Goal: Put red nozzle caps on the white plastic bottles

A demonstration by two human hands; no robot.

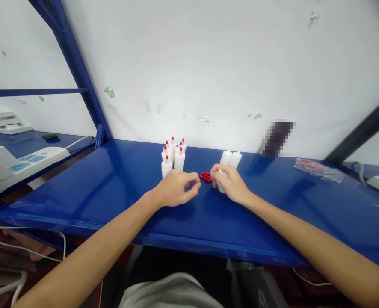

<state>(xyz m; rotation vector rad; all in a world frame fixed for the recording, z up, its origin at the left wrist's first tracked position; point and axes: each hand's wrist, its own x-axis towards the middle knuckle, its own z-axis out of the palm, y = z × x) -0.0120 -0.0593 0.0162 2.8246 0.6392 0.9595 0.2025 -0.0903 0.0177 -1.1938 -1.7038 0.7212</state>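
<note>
My right hand [229, 182] is curled around a white squeeze bottle [220, 187], whose bare pointed tip shows between the fingers. To its left, my left hand [181, 188] has thumb and forefinger brought together in a pinch; whatever may be between them is too small to make out. Between the hands, a small heap of red caps [205, 176] lies on the blue table [138, 179]. Beyond my left hand stands a group of several white bottles with red caps [179, 159], partly hidden by that hand. Two more white bottles [226, 157] stand behind my right hand, no red on them.
A clear plastic bag [319, 169] with something red inside lies at the table's right. White power strips [37, 160] sit on the neighbouring surface at left, near a black mouse [50, 136]. Blue frame posts [80, 64] rise before the white wall.
</note>
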